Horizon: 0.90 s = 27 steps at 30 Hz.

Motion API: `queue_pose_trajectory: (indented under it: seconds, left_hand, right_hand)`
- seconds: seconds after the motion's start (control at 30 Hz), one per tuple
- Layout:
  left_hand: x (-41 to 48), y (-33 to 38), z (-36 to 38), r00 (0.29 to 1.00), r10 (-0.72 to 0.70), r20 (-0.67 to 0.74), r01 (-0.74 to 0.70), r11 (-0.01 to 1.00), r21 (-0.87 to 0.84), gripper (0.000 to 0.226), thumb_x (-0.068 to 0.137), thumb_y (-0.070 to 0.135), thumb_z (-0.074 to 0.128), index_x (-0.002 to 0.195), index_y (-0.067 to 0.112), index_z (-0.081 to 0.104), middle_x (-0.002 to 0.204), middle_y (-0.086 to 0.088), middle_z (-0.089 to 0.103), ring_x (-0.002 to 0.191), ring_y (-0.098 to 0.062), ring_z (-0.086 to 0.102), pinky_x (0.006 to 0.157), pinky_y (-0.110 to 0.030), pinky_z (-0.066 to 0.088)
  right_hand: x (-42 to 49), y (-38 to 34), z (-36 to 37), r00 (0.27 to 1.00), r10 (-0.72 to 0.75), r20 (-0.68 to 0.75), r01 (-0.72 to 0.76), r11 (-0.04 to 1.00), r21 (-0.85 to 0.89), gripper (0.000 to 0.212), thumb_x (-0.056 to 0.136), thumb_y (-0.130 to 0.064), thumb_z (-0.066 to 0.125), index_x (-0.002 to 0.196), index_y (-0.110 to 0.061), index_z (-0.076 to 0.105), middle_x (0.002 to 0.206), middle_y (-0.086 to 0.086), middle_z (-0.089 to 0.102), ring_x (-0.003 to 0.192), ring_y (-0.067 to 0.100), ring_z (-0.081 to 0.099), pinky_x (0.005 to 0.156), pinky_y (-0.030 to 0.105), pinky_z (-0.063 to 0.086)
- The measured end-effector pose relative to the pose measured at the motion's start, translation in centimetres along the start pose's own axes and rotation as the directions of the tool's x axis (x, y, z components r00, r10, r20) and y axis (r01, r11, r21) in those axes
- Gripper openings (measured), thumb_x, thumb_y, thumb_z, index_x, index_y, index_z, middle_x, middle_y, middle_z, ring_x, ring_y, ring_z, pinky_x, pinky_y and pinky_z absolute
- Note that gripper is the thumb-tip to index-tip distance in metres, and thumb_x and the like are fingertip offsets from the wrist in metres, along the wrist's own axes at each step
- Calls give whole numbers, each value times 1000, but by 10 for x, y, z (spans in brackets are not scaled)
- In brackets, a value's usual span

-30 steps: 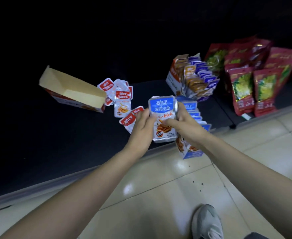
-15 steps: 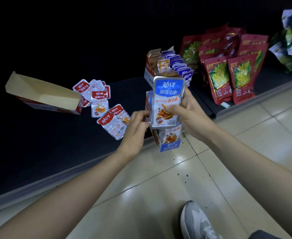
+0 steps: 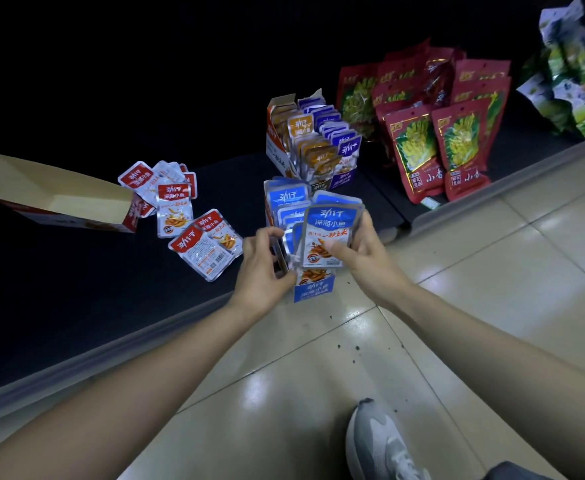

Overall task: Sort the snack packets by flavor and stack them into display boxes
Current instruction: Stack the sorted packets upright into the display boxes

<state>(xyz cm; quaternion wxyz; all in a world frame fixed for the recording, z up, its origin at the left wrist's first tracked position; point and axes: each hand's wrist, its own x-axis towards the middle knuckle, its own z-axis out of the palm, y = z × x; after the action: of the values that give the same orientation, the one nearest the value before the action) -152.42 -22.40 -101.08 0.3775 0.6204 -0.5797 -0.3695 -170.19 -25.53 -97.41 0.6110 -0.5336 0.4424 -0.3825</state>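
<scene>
Blue packets [image 3: 329, 233] are sitting in the right hand's [image 3: 365, 259] grip while the left hand's [image 3: 261, 275] grip is holding the box [image 3: 313, 293].

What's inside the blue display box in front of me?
Inside the blue display box, blue snack packets stand upright in rows. The packet stack in the right hand and the left hand gripping the box hide the front rows and bottom.

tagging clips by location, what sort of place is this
Probably a shop aisle: a low dark shelf holding a snack display box, red bags stood in rows, and a tiled floor.
</scene>
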Motion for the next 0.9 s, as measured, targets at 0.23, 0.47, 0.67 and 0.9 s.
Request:
queue_pose_trajectory:
  seconds: [0.23, 0.47, 0.67, 0.9]
  left_hand:
    - [0, -3, 7, 1000, -18, -6, 18, 1000, -23, 68, 68, 35, 73, 125, 30, 35, 117, -6, 46, 84, -16, 60, 76, -41, 57]
    - [5, -6, 12, 998, -50, -24, 50, 998, 23, 73, 70, 31, 78, 127, 36, 32, 115, -8, 49, 86, -20, 60, 76, -42, 56]
    - [-1, -2, 24, 999, -9, -49, 14, 994, 106, 83, 82, 2, 63, 149, 34, 25, 121, -3, 32, 100, -18, 57, 90, -36, 53]
    - [-10, 1, 32, 996, 19, -86, -9, 993, 119, 90, 82, -4, 54, 152, 34, 15, 127, -2, 27, 104, -15, 53, 90, -29, 50]
  right_hand:
    - [13, 28, 14, 992, -120, -36, 105, 951, -291, 49, 84, -27, 61, 126, -33, 37, 130, 10, 43, 125, 27, 45, 103, 52, 43]
    - [19, 38, -4, 970, -236, -55, 164, 804, -571, 69, 80, -52, 62, 137, -21, 38, 140, -6, 22, 134, 9, 23, 111, 39, 32]
    - [29, 34, -22, 971, -217, 96, 233, 790, -567, 71, 86, -49, 59, 144, -29, 24, 142, -5, 26, 138, 10, 32, 106, 49, 42]
    - [23, 51, -17, 980, -44, 194, 124, 898, -422, 60, 97, -18, 57, 139, -23, 14, 137, 4, 43, 125, 6, 50, 99, 33, 50]
